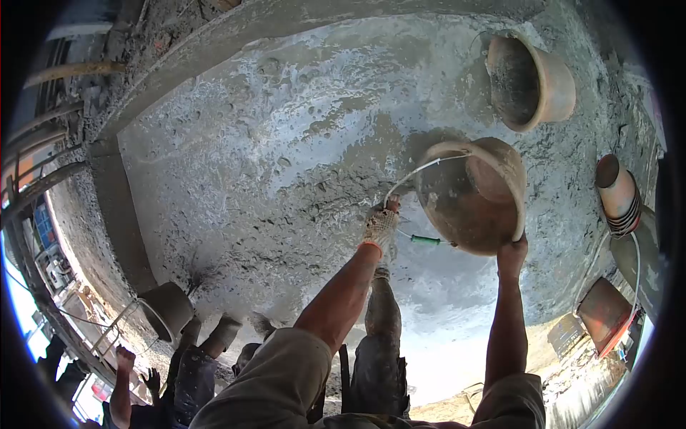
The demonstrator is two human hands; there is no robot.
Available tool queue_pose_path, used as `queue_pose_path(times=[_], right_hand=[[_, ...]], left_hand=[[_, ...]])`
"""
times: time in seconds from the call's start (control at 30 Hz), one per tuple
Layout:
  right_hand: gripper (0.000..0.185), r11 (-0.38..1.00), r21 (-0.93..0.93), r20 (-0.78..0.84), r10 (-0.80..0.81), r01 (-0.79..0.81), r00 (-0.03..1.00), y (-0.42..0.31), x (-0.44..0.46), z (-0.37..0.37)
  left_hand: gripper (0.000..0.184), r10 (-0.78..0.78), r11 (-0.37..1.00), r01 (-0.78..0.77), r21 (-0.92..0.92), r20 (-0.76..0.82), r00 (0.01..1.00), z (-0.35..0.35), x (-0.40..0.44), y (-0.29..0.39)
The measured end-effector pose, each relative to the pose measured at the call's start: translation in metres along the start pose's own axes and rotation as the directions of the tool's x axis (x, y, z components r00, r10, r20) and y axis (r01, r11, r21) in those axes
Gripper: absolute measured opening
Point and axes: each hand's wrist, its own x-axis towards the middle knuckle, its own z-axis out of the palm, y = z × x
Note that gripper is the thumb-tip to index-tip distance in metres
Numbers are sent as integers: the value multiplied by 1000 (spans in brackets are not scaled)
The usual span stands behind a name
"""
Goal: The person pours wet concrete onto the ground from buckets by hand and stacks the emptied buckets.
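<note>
A large brown bucket (457,207) is tipped so that its mouth faces left, with wet grey residue inside. My left hand (381,225), in a knitted work glove, is closed around its white wire handle (429,164). A green grip (425,240) sits on the lower part of the wire. At the bucket's near rim is my right hand (511,257), its fingers wrapped over the edge and partly hidden. Below the bucket spreads wet, rough grey concrete (300,207).
Another bucket (554,89) lies tipped at the upper right. Stacked buckets (618,189) and a reddish bucket (606,314) are at the right edge. Lower left, a co-worker's raised hand (125,357) is near a dark bucket (166,311). Wooden poles (43,186) line the left.
</note>
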Motion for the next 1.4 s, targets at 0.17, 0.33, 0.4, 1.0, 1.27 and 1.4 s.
queue_pose_path(times=[0.17, 0.33, 0.4, 1.0, 1.27, 1.4], right_hand=[[52, 941, 163, -463, -191, 295, 865, -78, 62, 132], [91, 982, -187, -422, -79, -1, 903, -156, 96, 286], [92, 975, -221, -406, -75, -19, 911, -164, 83, 322], [37, 817, 2, -86, -575, 577, 814, -153, -315, 620], [94, 832, 92, 468, -522, 548, 713, -195, -604, 710], [101, 829, 64, 677, -445, 555, 586, -201, -696, 708]], left_hand=[[51, 271, 925, -228, -303, 107, 957, -19, 31, 206], [67, 434, 876, -469, 115, 239, 869, -63, 101, 230], [71, 431, 816, -488, 309, 235, 871, -105, 117, 228], [54, 407, 904, -376, -206, 137, 903, -620, 118, -102], [48, 252, 675, -479, -561, -435, 865, -813, -143, -201], [49, -9, 681, -491, -543, -677, 736, -817, -237, -197]])
